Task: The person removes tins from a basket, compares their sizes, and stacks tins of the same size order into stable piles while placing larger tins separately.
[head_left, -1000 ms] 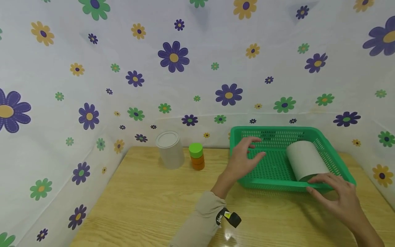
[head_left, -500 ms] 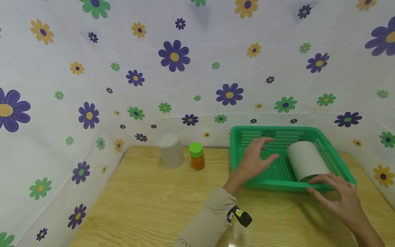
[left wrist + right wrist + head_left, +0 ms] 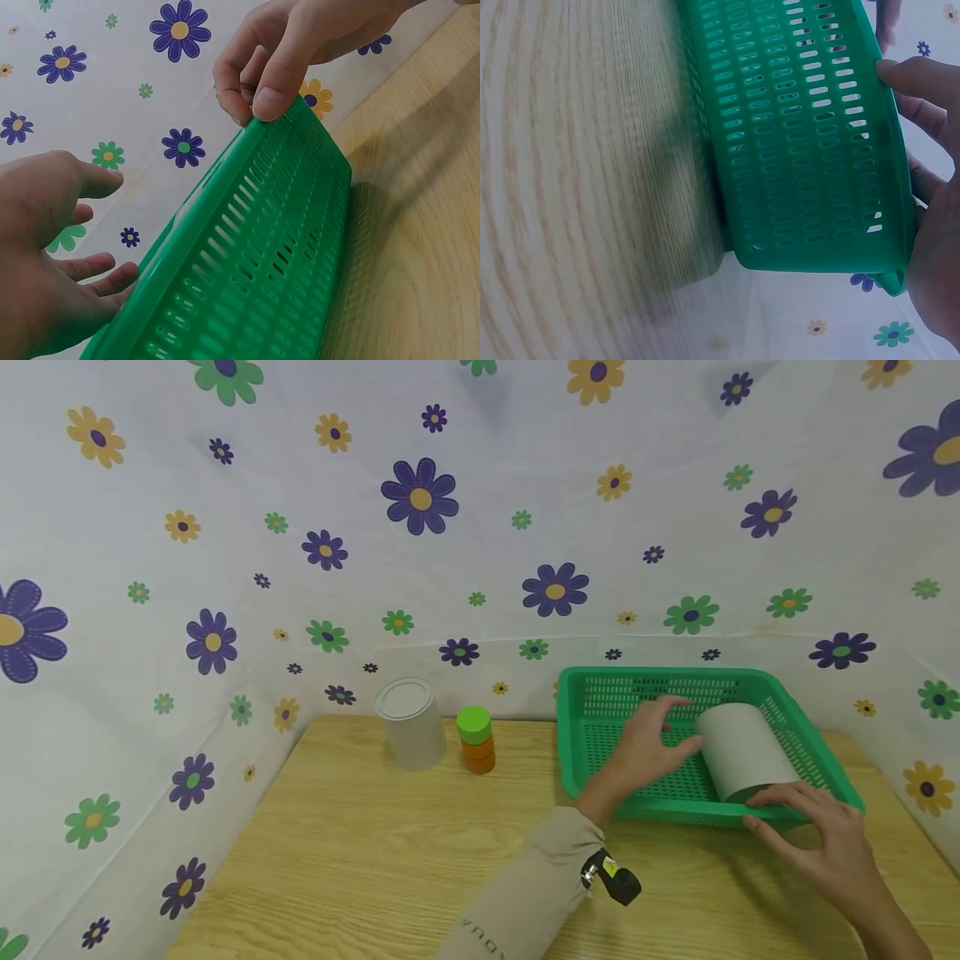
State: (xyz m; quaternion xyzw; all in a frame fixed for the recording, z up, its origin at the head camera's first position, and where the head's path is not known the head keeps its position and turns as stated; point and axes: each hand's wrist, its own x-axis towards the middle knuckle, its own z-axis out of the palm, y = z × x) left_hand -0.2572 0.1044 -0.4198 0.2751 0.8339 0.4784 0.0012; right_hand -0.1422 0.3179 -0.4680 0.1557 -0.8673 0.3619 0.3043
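Observation:
A green perforated basket (image 3: 637, 687) stands on the right of the wooden table (image 3: 375, 852). A grey cylinder (image 3: 742, 745) lies on its side in the basket's right half. My left hand (image 3: 651, 750) reaches over the basket with its fingers spread, and the thumb is at the cylinder's left side. My right hand (image 3: 825, 839) holds the basket's front rim just below the cylinder's near end. The left wrist view shows the right hand (image 3: 277, 52) pinching that rim, thumb outside, while the left hand (image 3: 37, 255) stays open beside the basket (image 3: 255, 255).
An upright grey can (image 3: 411, 724) and a small orange bottle with a green cap (image 3: 476, 739) stand at the table's back, left of the basket. Flower-print cloth (image 3: 420, 493) walls in the back and both sides.
My left hand has moved right, over the basket's floor, up to the cylinder's side. The right hand has stayed on the front rim. The basket and cylinder have not shifted.

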